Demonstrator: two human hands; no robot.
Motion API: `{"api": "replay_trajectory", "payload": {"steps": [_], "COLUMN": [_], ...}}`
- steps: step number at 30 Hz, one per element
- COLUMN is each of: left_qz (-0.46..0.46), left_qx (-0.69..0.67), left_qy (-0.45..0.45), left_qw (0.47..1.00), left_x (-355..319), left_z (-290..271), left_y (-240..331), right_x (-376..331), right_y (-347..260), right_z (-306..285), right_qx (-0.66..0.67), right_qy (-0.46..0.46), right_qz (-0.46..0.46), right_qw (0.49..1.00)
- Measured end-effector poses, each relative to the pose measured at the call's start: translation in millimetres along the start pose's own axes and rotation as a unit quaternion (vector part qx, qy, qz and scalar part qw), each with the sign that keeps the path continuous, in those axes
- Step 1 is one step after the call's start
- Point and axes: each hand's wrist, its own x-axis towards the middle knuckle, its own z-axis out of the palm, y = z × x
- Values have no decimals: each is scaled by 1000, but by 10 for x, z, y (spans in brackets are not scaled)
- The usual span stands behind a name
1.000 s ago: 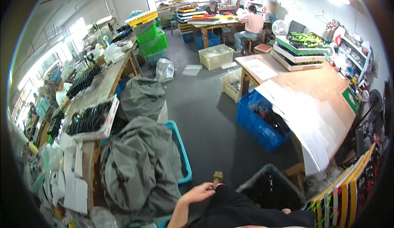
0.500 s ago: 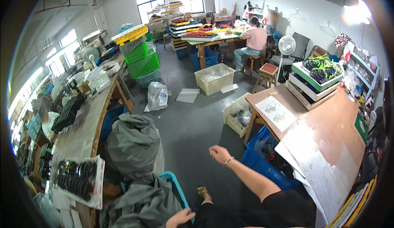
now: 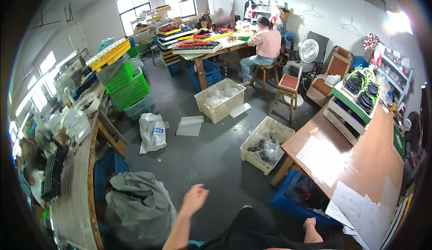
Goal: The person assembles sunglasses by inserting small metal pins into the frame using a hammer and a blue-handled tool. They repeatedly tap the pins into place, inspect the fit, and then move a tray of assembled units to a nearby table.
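We record the left hand (image 3: pixel 194 199) raised in the air over the grey concrete floor (image 3: pixel 211 155), fingers spread and released, holding nothing. The nearest thing to it is a large grey sack (image 3: pixel 137 207), standing on the floor just beside the forearm, to the person's left, its top crumpled and folded over. The hand does not touch the sack.

The right hand (image 3: pixel 310 228) sits low near the bottom edge, close to the person's dark-clothed leg; we cannot tell whether it is clenched or released, since only part of it shows.

To the person's right stands a brown wooden counter (image 3: pixel 373 169) carrying loose white paper sheets (image 3: pixel 355 202). Under its near corner we note a blue crate (image 3: pixel 292 200). A cream plastic crate (image 3: pixel 266 144) with clear bags inside stands on the floor beside the counter leg, and a second cream crate (image 3: pixel 219 100) lies further off, well apart from the hand. A white plastic bag (image 3: pixel 152 133) stands on the floor beyond the sack.

Along the left side runs a long counter (image 3: pixel 74 196) loaded with dark parts. Green crates (image 3: pixel 128 85) are stacked further along that side. At the far counter (image 3: pixel 211 47) a person in a pink top (image 3: pixel 265 47) sits on a stool, back turned.
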Motion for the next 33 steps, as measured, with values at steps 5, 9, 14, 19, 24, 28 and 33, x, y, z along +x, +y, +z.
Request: {"api": "replay_trajectory", "payload": {"steps": [5, 9, 14, 19, 24, 28, 33], "left_qz": [115, 128, 12, -189, -211, -281, -158], "left_qx": [33, 223, 12, -423, -670, -545, -381], "left_qy": [-482, -250, 95, 172, 225, 365, 172], "left_qw": [868, 934, 995, 869, 675, 701, 894], "left_x": [1592, 2716, 3450, 3648, 4458, 6167, 8261], "left_z": [582, 22, -1186, -1527, -2237, -3037, -3450], "left_y": [378, -37, -467, -1919, -2735, -2236, -1630], "right_x": [587, 905, 486, 993, 521, -140, 22], "right_y": [-1042, -3378, -6366, -8676, -9611, -10115, -10859], "right_z": [921, 1526, 1374, 2092, 3652, 3786, 3629], "right_qx": [-486, -434, -236, -145, -227, -478, -162], "right_qy": [-171, -172, 109, 153, -37, -235, -72], "right_qz": [-206, -366, -360, -475, -520, -490, -413], "right_qw": [832, 805, 896, 854, 823, 690, 893]}}
